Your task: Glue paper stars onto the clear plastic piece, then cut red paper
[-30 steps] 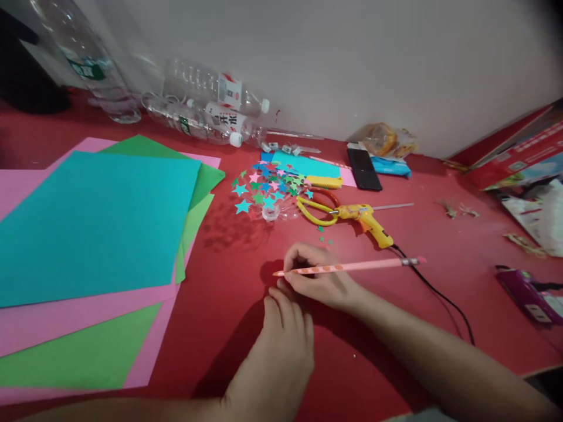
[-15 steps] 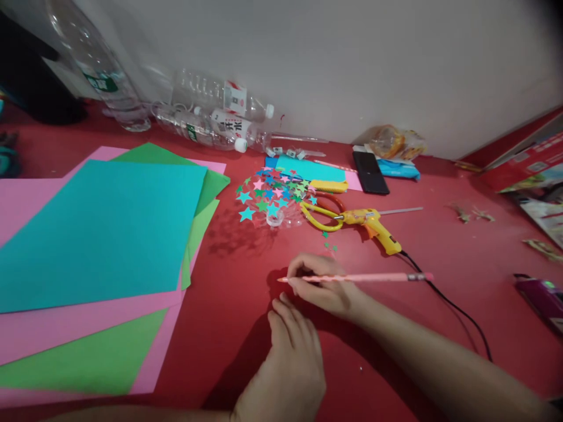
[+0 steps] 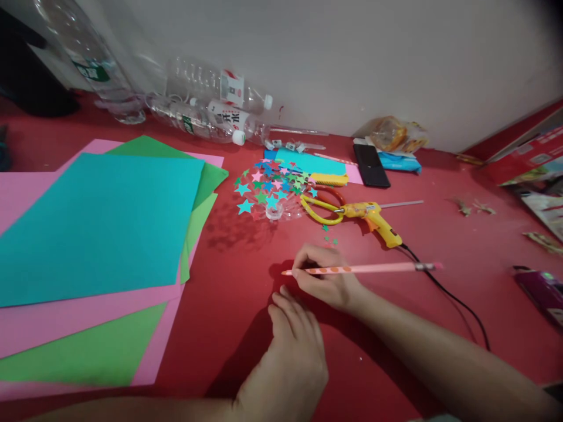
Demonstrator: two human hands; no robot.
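Observation:
My right hand (image 3: 328,278) pinches a pink pencil (image 3: 382,268) near its tip, which points left close to the red table (image 3: 229,258). Below and left of it, my left hand (image 3: 292,346) rests on the table, its fingers side by side and slightly curled; whether anything is beneath them is hidden. Beyond both hands sits a cluster of blue, green, pink and red paper stars (image 3: 275,184) around clear plastic. Just right of the stars are yellow-handled scissors (image 3: 314,217) and a yellow glue gun (image 3: 373,220) with a clear stick in its back.
Turquoise, pink and green sheets (image 3: 101,228) lie stacked at the left. Clear bottles (image 3: 197,123) stand or lie along the wall. Behind the glue gun is a black phone (image 3: 370,166). A black cord (image 3: 453,302) runs near my right forearm. A purple device (image 3: 539,293) sits far right.
My right hand has shifted slightly right and away from my left hand, with the pencil still in it. The whole view has also moved a little. My left hand keeps nearly the same pose.

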